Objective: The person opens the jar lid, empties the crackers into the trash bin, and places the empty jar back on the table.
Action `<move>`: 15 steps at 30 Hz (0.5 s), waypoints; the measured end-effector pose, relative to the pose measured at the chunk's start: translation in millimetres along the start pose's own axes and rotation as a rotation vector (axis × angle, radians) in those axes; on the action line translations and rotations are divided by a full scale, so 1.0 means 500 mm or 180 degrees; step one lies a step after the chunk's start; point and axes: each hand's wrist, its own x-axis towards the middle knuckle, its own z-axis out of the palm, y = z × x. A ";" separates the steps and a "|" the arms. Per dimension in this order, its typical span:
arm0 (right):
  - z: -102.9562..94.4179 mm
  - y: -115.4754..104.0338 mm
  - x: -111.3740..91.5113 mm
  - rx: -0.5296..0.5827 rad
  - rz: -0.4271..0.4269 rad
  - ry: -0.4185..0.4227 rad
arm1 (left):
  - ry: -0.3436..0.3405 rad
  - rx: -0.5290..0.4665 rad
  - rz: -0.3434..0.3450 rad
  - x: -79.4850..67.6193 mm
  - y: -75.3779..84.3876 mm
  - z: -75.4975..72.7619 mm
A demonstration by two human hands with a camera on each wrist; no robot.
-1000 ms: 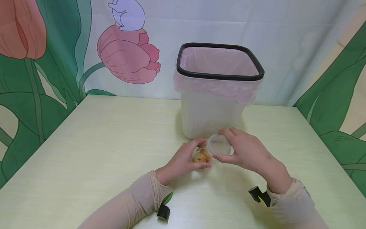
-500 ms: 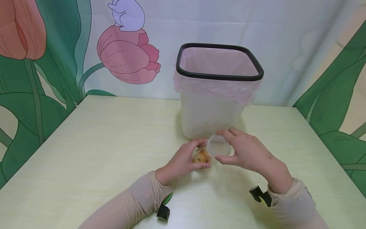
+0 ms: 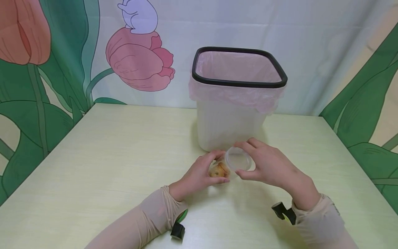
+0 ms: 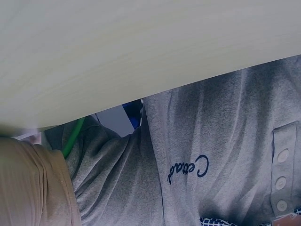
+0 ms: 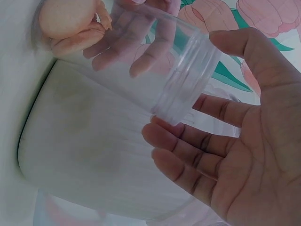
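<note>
Clear jar (image 5: 120,84) tilted near bin (image 3: 230,121), inside right edge of table (image 3: 124,155); left hand (image 3: 199,173) curled round jar, right hand (image 3: 271,162) pinching lid (image 5: 190,77), thumb opposing fingers. Judgement: brace jar, turn lid squarely

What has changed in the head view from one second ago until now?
The right hand has turned slightly at the clear lid: its thumb shifted a little to the picture's right below, its index finger a little left above. No new thing was taken hold of. The left hand, the jar it holds and the bin stayed as they were.
</note>
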 end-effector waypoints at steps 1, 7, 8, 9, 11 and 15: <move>0.000 0.000 0.000 0.0003 -0.0001 -0.0004 | -0.0002 -0.0005 -0.0004 0.000 0.000 0.000; -0.002 -0.001 0.000 0.0024 -0.0011 -0.0021 | -0.0020 -0.0048 -0.0034 0.000 0.001 -0.001; -0.002 -0.001 -0.001 0.0022 -0.0018 -0.0022 | -0.0024 -0.0059 -0.0043 0.000 0.001 -0.001; -0.002 0.000 -0.001 0.0020 -0.0025 -0.0021 | -0.0030 -0.0070 -0.0054 0.000 0.002 -0.001; -0.002 0.001 -0.001 0.0020 -0.0043 -0.0013 | -0.0039 -0.0094 -0.0071 -0.001 0.003 -0.001; -0.001 0.002 0.000 0.0023 -0.0061 -0.0002 | -0.0050 -0.0112 -0.0084 -0.001 0.004 -0.002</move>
